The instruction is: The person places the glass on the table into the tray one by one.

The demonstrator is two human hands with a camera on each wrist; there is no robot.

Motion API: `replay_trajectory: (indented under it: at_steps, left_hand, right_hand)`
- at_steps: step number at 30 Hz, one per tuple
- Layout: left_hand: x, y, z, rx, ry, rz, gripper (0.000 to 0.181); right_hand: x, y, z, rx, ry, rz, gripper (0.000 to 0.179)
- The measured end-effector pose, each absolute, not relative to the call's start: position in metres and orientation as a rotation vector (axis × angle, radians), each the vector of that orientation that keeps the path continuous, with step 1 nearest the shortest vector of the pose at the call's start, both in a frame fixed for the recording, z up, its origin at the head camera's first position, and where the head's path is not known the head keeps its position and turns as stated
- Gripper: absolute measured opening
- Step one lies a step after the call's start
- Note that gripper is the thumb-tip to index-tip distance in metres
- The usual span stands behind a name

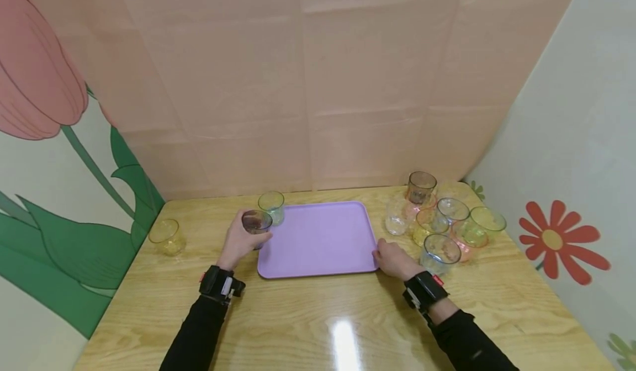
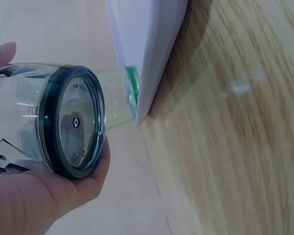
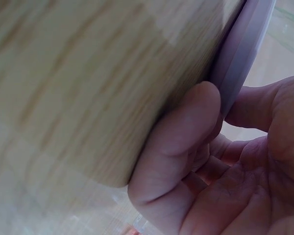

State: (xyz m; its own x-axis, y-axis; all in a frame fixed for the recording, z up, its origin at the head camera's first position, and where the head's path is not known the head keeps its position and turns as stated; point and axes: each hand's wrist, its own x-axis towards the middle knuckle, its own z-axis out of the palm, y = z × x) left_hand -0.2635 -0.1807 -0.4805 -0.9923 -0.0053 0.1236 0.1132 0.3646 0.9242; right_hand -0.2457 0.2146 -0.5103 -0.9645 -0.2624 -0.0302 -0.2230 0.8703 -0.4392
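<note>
Dark glass (image 2: 77,122), gripped in the left hand (image 1: 239,244) left of the bare tray (image 1: 318,239), isn't yet set down; right hand (image 1: 397,259) pinches the tray's right edge.

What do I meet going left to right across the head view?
Pink tulip, yellow glass, left hand holding dark glass, tray, right hand, rightmost glass, red flower.

Pink tulip (image 1: 37,64) and red flower (image 1: 552,240) on pale walls (image 1: 566,111)
</note>
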Motion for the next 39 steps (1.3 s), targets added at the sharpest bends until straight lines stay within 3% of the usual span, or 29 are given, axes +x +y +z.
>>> replay_trajectory:
  at_steps: [17,39]
  left_hand:
    - [-0.273,-0.168,-0.486,-0.07,-2.422,-1.839,0.078]
    - [-0.274,-0.153,-0.493,0.003,-2.605,-1.618,0.085]
  right_hand:
    - [-0.247,0.216,-0.515,-0.381,2.953,-0.68,0.014]
    - [-0.245,0.216,-0.511,-0.383,2.943,-0.699,0.013]
